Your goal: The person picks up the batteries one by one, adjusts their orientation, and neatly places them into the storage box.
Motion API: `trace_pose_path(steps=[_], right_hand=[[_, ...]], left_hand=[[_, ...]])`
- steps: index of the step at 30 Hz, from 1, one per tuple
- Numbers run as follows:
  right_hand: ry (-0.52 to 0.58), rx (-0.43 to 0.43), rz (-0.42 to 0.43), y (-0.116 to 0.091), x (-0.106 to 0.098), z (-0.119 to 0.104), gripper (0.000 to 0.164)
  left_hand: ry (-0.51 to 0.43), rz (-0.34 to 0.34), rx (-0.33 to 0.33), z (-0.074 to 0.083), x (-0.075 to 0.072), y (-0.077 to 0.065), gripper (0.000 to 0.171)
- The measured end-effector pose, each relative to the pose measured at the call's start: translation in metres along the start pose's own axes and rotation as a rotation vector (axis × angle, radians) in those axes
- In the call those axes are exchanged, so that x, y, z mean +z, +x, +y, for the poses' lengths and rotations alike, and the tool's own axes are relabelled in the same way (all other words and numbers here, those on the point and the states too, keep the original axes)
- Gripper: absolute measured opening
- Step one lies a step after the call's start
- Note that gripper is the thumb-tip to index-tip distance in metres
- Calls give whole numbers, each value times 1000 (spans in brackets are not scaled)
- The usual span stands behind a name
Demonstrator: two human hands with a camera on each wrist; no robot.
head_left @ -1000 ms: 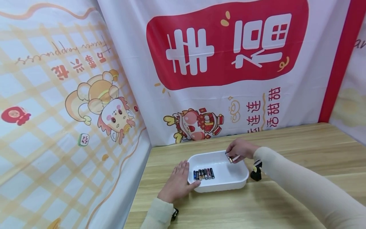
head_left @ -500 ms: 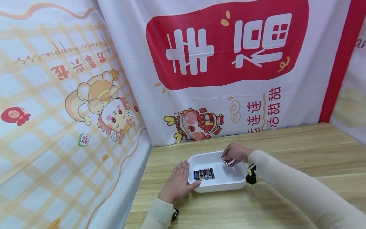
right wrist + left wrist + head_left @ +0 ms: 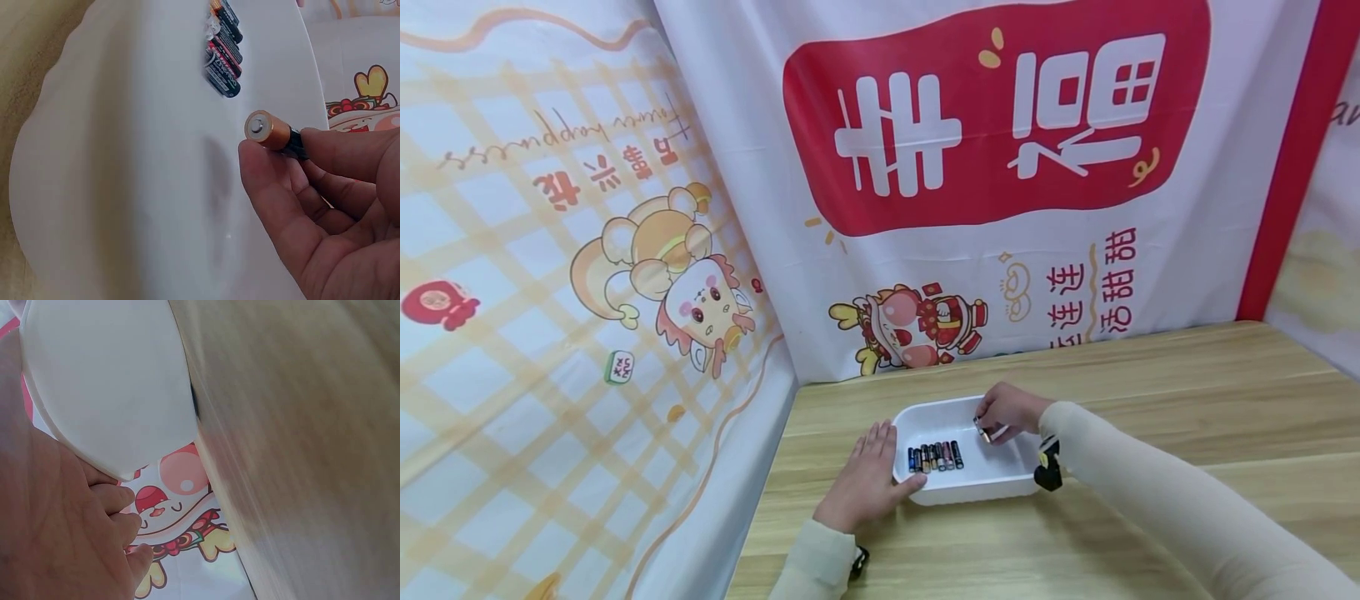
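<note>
Over the right part of a white plastic tray (image 3: 973, 493), my right hand (image 3: 1009, 408) pinches a black and copper battery (image 3: 272, 131) between thumb and fingers. In the right wrist view its copper end with the metal nub faces the camera. Several batteries (image 3: 935, 456) lie side by side in a row on the tray's floor, left of the held one. My left hand (image 3: 863, 479) rests against the tray's left end, fingers straight along the outside and thumb over the near rim. The left wrist view shows that hand (image 3: 69, 519) touching the tray wall (image 3: 112, 375).
The tray stands on a wood-grain table (image 3: 1150, 417). A printed white cloth (image 3: 737, 125) hangs behind the table, and a checked cloth (image 3: 550, 333) runs along its left side. A dark wrist device (image 3: 1048, 465) sits on my right wrist, close to the tray's right rim.
My right hand has moved left and lower into the tray with the battery, toward the row. The left hand, the tray and the row of batteries have stayed in place.
</note>
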State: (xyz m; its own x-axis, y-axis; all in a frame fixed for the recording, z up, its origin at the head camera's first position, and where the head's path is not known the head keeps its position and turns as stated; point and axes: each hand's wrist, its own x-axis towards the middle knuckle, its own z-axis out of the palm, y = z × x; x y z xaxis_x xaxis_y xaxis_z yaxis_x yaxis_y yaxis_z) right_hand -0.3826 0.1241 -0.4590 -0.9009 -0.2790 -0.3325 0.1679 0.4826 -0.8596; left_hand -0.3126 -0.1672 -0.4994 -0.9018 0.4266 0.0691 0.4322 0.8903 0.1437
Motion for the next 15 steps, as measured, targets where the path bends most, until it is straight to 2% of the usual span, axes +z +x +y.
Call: trace_pose_path(steps=[9,15], right_hand=[[-33,12,-4,4,13,2,18],[-100,14,16,4,22,2,12]], left_hand=[[-2,5,-2,0,1,0,103],[7,6,0,0,1,0,102]])
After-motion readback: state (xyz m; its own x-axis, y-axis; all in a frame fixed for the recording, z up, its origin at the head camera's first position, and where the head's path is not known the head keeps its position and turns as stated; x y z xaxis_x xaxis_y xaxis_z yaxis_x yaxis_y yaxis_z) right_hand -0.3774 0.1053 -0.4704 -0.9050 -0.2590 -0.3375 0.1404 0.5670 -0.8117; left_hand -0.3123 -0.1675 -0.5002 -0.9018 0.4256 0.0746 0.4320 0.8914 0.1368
